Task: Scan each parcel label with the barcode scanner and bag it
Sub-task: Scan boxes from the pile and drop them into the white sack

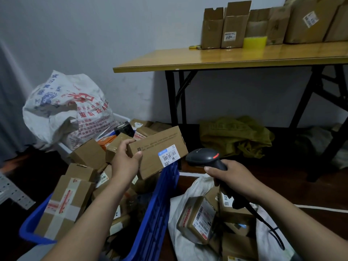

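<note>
Our left hand (125,163) holds the parcel (160,143) over the blue crate (163,194), fingers (128,141) clamped on its end; the label (169,155) print is too small to read. Our right hand (232,175) wraps the barcode scanner (205,156), hiding its grip. The white bag (188,247) runs off-frame.

A plain pale wall (113,34) fills the far side. At the far right stands a folding desk (216,60) with a glossy yellow-wood top and black legs. The floor (254,172) is dark. A grey curtain (8,110) hangs at the left edge.
</note>
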